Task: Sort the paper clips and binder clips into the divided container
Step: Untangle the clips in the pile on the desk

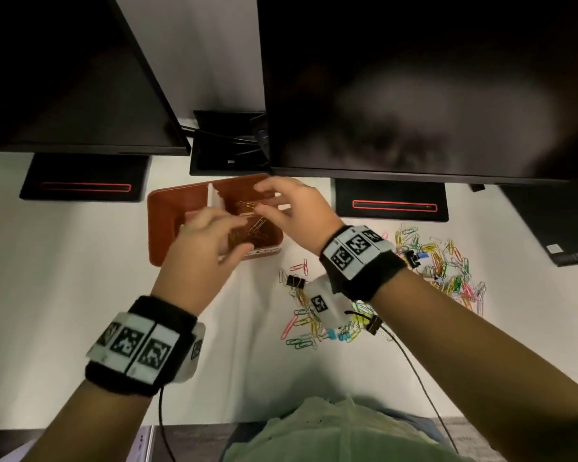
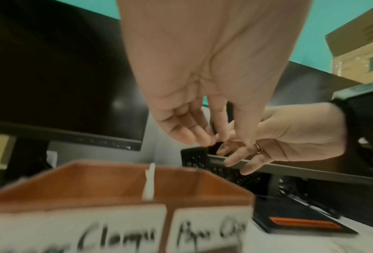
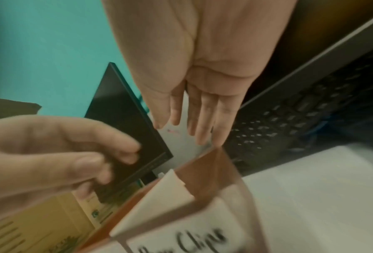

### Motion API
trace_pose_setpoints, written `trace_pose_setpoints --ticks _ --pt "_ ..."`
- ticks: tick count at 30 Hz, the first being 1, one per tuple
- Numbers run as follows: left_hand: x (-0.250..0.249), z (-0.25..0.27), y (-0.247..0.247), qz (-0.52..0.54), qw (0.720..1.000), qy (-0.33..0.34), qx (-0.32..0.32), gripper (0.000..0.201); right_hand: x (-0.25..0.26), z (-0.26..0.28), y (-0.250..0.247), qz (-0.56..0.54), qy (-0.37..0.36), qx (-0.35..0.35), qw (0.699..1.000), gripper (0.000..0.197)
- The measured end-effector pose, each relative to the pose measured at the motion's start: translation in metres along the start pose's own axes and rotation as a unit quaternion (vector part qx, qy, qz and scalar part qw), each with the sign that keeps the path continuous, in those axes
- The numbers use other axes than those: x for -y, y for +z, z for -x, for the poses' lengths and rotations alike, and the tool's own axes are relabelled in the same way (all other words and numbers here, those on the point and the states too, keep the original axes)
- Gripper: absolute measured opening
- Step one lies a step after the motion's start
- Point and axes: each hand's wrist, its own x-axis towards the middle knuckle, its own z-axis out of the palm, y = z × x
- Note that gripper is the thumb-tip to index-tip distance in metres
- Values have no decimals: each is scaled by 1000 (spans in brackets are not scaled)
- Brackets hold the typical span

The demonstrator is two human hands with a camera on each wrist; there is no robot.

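Both hands hover over the orange divided container (image 1: 161,225): left hand (image 1: 207,241) and right hand (image 1: 294,208) loose-fingered, holding nothing. Paper clips (image 1: 254,225) fall into the right compartment. Better to release low, clear of the divider (image 1: 214,198).

Head view looks down, wrist views close, sharing container (image 1: 167,228)

Both over the right compartment of the brown divided container (image 1: 167,211) at frame centre: left hand (image 1: 204,241), fingers loosely spread; right hand (image 1: 294,208) likewise. Gold paper clips (image 1: 251,225) inside. Coloured clips (image 1: 447,261) scattered right on the white counter (image 1: 64,278).
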Motion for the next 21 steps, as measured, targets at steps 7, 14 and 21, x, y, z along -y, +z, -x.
trace_pose_setpoints --ticks 7,14,21 --pt "12 21 80 21 979 28 203 39 -79 35 -9 137 77 83 984 20" --pt "25 2 118 -16 976 69 207 42 -92 40 9 268 24 273 923 48" --pt "35 3 124 5 983 47 175 8 -99 45 20 323 -19 293 900 24"
